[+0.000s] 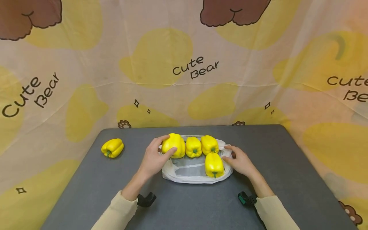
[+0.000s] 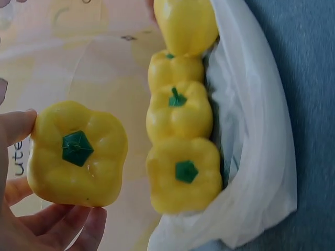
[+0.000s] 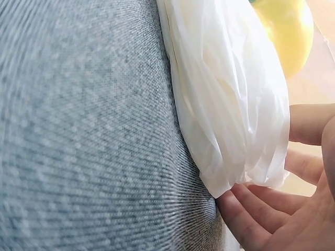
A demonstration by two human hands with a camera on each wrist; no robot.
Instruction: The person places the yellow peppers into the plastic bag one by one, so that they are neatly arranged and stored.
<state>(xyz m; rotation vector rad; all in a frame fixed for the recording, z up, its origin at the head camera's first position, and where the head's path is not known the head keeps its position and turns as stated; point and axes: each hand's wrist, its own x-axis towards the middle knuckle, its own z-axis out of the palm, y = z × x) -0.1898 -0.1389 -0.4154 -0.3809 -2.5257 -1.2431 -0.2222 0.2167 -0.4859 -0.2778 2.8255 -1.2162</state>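
Observation:
My left hand grips a yellow bell pepper between thumb and fingers, above the left end of a white plastic bag. The bag lies on the table with its mouth spread wide. Inside it, bell peppers fill the back row, among them one in the middle and one farther right. Another pepper lies at the front right of the bag. In the left wrist view, a pepper in the bag sits beside the held one. My right hand holds the bag's right edge, fingers at its outer side.
A single yellow bell pepper lies on its side at the back left of the grey table. Behind the table hangs a patterned cloth with printed lettering. Dark wrist devices are worn on both forearms.

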